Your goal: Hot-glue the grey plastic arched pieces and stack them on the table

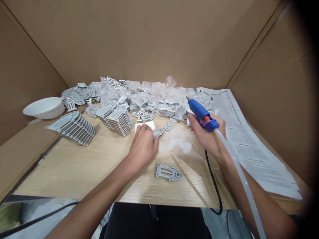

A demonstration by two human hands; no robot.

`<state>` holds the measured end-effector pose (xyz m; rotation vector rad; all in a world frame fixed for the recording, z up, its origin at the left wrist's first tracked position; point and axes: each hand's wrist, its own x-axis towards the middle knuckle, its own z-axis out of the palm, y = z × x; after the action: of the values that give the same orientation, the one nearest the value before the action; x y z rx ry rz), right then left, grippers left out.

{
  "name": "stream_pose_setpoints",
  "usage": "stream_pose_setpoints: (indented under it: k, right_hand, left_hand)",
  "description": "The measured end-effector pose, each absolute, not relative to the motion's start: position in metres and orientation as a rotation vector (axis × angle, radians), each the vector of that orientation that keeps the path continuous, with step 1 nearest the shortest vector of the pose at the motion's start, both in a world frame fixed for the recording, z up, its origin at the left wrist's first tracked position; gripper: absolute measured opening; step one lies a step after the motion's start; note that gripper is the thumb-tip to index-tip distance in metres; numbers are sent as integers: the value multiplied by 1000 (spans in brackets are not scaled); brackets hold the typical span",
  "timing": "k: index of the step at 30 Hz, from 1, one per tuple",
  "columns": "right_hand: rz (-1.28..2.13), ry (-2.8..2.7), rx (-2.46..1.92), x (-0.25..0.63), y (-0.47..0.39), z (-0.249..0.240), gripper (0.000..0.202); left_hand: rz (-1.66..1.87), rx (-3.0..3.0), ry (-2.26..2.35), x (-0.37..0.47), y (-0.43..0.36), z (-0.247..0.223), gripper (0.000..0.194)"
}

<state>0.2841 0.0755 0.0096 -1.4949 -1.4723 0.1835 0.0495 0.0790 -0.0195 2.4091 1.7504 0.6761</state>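
My right hand (208,134) is wrapped round a blue glue gun (203,114), its nozzle pointing up and left and a long clear glue stick trailing from its back end. Left of it, my left hand (144,142) has its fingers closed at a small grey arched piece (158,132), beside a white card (150,124) on the table. Nearer the front edge, a grey arch-shaped piece (168,172) lies flat by itself. Another grey piece (170,123) rests between my hands, and an ornate white piece (141,114) lies just behind the card.
Stacks of grey pieces (74,127) (116,118) stand at the left. A heap of bagged pieces (154,96) lines the back. A white bowl (45,108) sits far left, printed sheets (239,139) lie right, and a black cable (213,181) hangs over the front edge.
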Motion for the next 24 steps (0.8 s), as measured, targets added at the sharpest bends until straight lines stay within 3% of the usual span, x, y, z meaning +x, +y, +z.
stream_pose_setpoints:
  k: [8, 17, 20, 24]
  right_hand:
    - [202, -1446, -1495, 284, 77, 12, 45]
    - [307, -1353, -1549, 289, 80, 10, 48]
    - [306, -1352, -1571, 289, 80, 10, 49]
    - [267, -1368, -1588, 286, 79, 12, 48]
  left_hand:
    - [696, 2243, 1794, 52, 75, -25, 29]
    - [869, 2286, 1578, 69, 79, -9, 14]
    - [958, 2432, 1778, 59, 72, -9, 26]
    - [697, 2555, 2067, 42, 64, -19, 34]
